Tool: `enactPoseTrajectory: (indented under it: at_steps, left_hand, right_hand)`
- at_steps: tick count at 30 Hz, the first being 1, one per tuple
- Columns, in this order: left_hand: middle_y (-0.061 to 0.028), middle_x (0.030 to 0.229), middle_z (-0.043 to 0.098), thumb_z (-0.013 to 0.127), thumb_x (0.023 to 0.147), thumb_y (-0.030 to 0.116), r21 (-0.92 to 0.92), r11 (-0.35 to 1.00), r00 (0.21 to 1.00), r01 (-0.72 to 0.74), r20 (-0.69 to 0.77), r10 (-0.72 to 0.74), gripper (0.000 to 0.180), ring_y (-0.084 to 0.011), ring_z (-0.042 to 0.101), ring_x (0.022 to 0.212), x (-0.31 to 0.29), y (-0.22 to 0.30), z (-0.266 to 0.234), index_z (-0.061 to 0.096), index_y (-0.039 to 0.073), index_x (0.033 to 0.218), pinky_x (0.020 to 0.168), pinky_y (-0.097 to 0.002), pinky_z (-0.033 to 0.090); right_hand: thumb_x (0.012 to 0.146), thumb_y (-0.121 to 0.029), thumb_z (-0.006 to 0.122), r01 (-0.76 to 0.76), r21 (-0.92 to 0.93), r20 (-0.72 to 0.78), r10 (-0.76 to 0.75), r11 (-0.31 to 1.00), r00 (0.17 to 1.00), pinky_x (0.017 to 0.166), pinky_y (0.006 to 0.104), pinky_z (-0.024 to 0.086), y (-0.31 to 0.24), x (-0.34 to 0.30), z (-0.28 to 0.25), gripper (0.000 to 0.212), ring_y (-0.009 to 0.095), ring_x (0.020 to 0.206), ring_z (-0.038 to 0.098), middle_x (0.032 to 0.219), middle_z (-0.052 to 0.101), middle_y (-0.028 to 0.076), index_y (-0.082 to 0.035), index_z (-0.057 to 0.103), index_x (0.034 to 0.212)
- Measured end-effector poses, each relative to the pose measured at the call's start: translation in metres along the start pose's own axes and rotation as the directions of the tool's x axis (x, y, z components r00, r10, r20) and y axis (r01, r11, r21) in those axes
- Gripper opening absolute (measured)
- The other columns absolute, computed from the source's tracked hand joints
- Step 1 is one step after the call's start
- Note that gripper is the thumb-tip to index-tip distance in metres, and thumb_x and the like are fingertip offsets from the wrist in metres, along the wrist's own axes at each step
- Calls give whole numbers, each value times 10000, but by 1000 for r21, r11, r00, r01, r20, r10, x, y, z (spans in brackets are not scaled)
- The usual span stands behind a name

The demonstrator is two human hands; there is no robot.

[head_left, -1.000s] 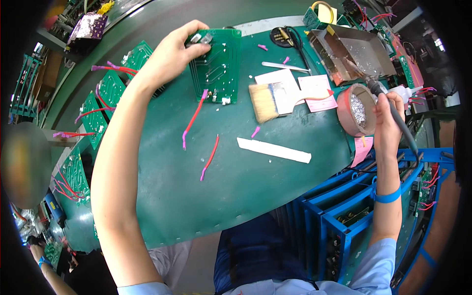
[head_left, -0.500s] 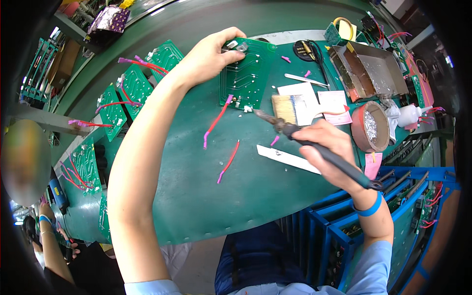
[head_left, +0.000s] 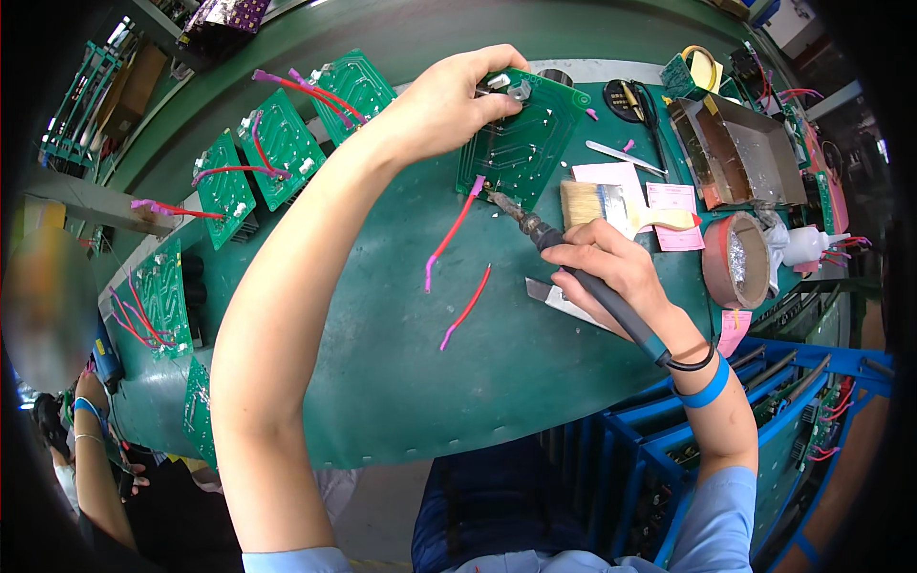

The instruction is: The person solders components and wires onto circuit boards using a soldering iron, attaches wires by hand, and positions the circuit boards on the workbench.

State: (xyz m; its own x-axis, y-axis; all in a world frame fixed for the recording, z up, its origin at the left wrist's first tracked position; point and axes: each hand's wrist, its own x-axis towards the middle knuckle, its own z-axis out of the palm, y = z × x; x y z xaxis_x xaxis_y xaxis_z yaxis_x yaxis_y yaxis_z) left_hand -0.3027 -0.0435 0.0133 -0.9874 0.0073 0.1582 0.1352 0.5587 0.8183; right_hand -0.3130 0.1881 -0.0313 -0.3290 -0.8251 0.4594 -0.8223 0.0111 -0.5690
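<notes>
My left hand (head_left: pixel 463 100) grips a green circuit board (head_left: pixel 530 143) by its far left corner and holds it tilted above the mat. In my right hand (head_left: pixel 616 272) is a soldering iron (head_left: pixel 597 291), fingers wrapped round its dark handle. Its tip touches or nearly touches the board's near edge, close to where a red wire (head_left: pixel 452 237) with purple ends is attached. That wire hangs down from the board over the mat. A loose red wire (head_left: pixel 468 310) lies nearer to me. By my right hand rest a bristle brush (head_left: pixel 597 205) and a white blade-like strip (head_left: pixel 568 304).
Several circuit boards (head_left: pixel 287 148) with red wires line the left side. At right stand a metal tray (head_left: pixel 745 153), a round tub (head_left: pixel 735 263) of silvery scraps and a white bottle (head_left: pixel 807 245). A blue rack (head_left: pixel 669 430) is at lower right. Another person's arm (head_left: pixel 95 449) shows at lower left.
The soldering iron's tip has moved in onto the board's near edge, next to the attached wire. Most of the scene has shifted right in view; the board looks more tilted.
</notes>
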Motion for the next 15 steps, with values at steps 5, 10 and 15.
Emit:
enactPoseTrajectory:
  at_steps: [5, 10, 15]
  left_hand:
    - [26, 773, 523, 539, 803, 51, -16, 1000, 998, -3, 64, 4, 158, -40, 462, 722, -7, 1, -2, 492, 48, 954, 658, -201, 402]
    - [22, 774, 517, 550, 797, 69, -14, 1000, 1000, -24, 7, 24, 185, -47, 451, 704, -13, 3, 0, 499, 60, 975, 650, -203, 397]
    - [-33, 818, 566, 577, 772, 91, 352, 931, 903, -93, -364, 228, 251, -82, 509, 726, -40, 19, 7, 522, 49, 1013, 666, -212, 418]
  right_hand:
    - [619, 4, 657, 30, -33, 1, -30, 999, 1000, 552, 304, 445, -3, 1, 8, 241, 230, 628, 528, 728, 495, 79, -44, 587, 846]
    - [616, 14, 650, 22, -59, -13, -23, 998, 1000, 535, 315, 436, -8, 0, 15, 231, 242, 609, 516, 721, 489, 85, -33, 579, 830]
    - [625, 20, 641, -2, -69, -1, 2, 998, 1000, 538, 320, 438, -12, -2, 18, 235, 247, 615, 520, 710, 479, 93, -27, 576, 847]
